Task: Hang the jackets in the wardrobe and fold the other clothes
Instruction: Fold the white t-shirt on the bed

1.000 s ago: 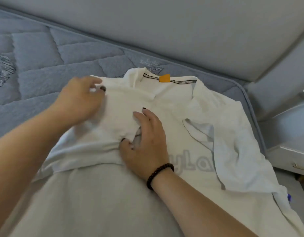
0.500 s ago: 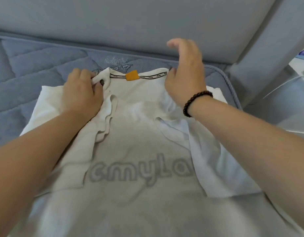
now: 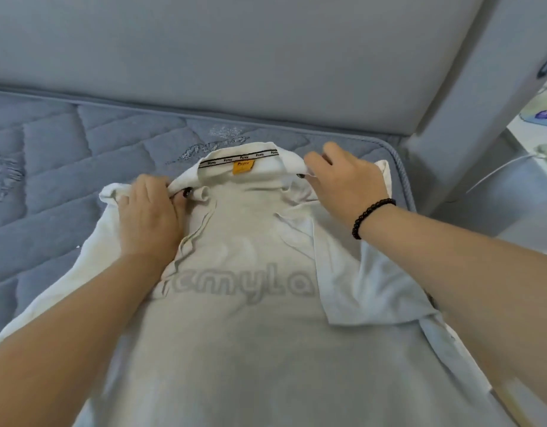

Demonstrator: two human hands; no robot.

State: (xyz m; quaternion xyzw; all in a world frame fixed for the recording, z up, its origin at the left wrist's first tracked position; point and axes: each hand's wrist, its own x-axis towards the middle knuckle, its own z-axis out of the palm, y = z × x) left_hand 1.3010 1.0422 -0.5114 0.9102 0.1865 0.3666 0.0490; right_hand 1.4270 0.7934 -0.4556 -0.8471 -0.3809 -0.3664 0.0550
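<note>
Quilted grey mattress [image 3: 50,167] against padded headboard [image 3: 235,50] serves as folding surface.

Left hand [image 3: 149,217]: fingers curled, pinching left collar point, likely to pull it flat.
Right hand [image 3: 346,183]: fingertips clamped on right collar point, mirroring, so collar sits even.
White shirt [image 3: 250,334] lies spread flat on mattress, collar toward headboard, orange label [image 3: 243,167] up, both sleeves turned inward over body. Fold looks early: hem not yet brought up.
Beaded bracelet [image 3: 370,217] on right wrist.

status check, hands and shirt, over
Left hand and right hand both pinching collar of white shirt. Shirt flat on mattress, sleeves folded in. Nothing obstructing.
</note>
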